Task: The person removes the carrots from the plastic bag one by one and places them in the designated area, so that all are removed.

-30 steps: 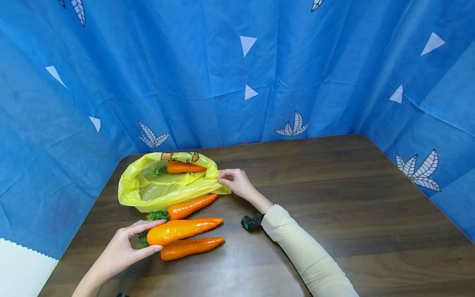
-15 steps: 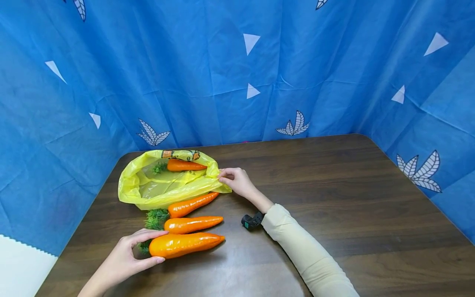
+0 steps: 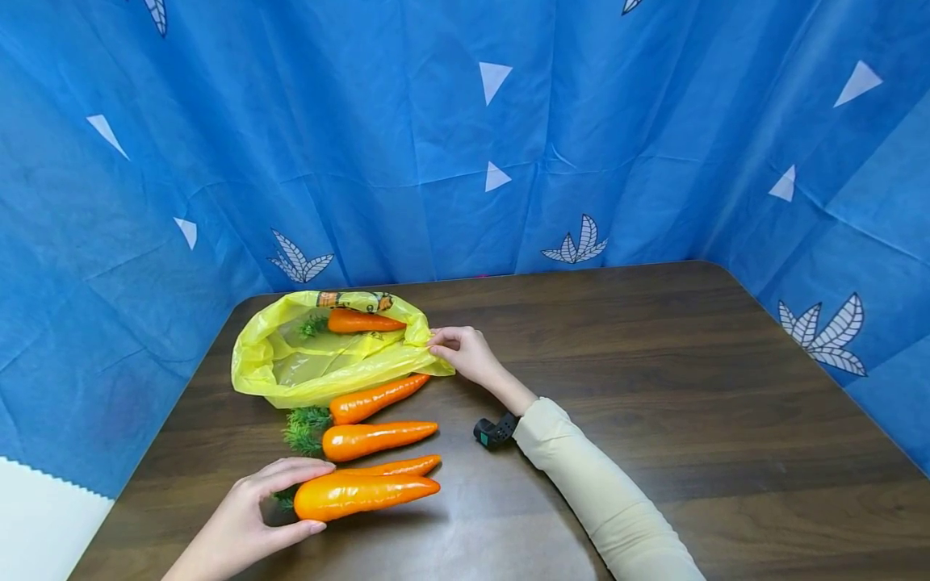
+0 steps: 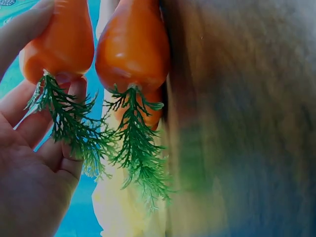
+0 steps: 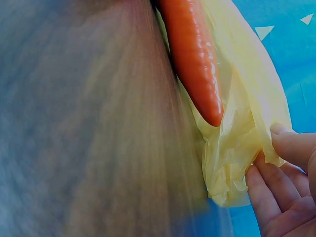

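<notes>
My left hand (image 3: 250, 512) grips an orange carrot (image 3: 363, 495) by its thick end, thumb on the near side and fingers on the far side. The carrot's green leafy top (image 4: 69, 121) hangs by the palm in the left wrist view. Just behind it lies another carrot (image 3: 407, 466), partly covered. Two more carrots, a middle one (image 3: 378, 438) and a farther one (image 3: 374, 400), lie between there and a yellow plastic bag (image 3: 250, 375). The bag's mouth gapes, with one carrot (image 3: 363, 321) inside. My right hand (image 3: 471, 355) pinches the bag's right edge between thumb and fingers.
Everything stands on a dark wooden table (image 3: 654, 387). A blue curtain (image 3: 450, 145) with white shapes rises behind and at both sides. A black wrist camera (image 3: 494, 432) sits on the right wrist. White material (image 3: 43, 524) shows at the lower left.
My left hand has carried its carrot toward the table's near side, from over the middle of the row to in front of the nearest carrot. The right hand stays on the bag.
</notes>
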`<state>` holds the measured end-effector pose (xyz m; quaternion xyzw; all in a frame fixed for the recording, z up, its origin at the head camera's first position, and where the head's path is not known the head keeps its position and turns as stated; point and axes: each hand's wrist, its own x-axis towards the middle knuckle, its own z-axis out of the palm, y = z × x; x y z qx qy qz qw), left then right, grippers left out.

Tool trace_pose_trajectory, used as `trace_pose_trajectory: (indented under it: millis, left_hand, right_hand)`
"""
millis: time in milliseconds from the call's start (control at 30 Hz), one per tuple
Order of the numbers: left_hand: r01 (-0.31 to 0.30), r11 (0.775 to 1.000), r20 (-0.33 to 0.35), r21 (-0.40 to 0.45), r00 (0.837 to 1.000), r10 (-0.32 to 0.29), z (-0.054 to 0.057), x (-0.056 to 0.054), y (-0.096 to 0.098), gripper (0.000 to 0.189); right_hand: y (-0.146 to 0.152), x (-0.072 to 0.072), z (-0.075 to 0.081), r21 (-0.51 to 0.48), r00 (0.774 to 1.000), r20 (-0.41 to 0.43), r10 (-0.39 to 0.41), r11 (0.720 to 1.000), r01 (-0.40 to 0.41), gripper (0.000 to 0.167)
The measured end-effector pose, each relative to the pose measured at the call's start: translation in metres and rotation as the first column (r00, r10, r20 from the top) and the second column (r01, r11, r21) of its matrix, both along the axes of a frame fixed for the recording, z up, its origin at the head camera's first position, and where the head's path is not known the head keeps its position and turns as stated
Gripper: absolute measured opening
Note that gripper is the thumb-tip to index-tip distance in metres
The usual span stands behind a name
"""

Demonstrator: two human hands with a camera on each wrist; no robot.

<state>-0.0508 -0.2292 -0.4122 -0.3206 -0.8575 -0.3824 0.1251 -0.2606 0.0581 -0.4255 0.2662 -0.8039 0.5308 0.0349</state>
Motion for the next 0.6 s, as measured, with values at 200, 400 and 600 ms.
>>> trace_pose_trajectory:
  millis: [200, 400, 600]
  left_hand:
    - [0.004, 1.0, -0.017, -0.008, 1.0, -0.004, -0.0013, 0.0029, 0.0026, 0.06]
    - [0.006, 1.0, -0.015, -0.011, 1.0, -0.006, -0.0017, 0.0053, 0.003, 0.058]
    - [-0.031, 0.996, -0.073, -0.087, 0.997, 0.025, 0.0009, 0.0076, 0.0048, 0.058]
  right_hand:
    - [-0.0004, 0.0011, 0.001, -0.003, 1.0, 0.0, 0.0, 1.0, 0.0, 0.005]
    - [-0.0003, 0.0017, 0.0013, 0.001, 1.0, 0.01, -0.002, 1.0, 0.002, 0.005]
    - [-0.0004, 0.001, 0.0014, -0.002, 1.0, 0.01, -0.002, 1.0, 0.002, 0.004]
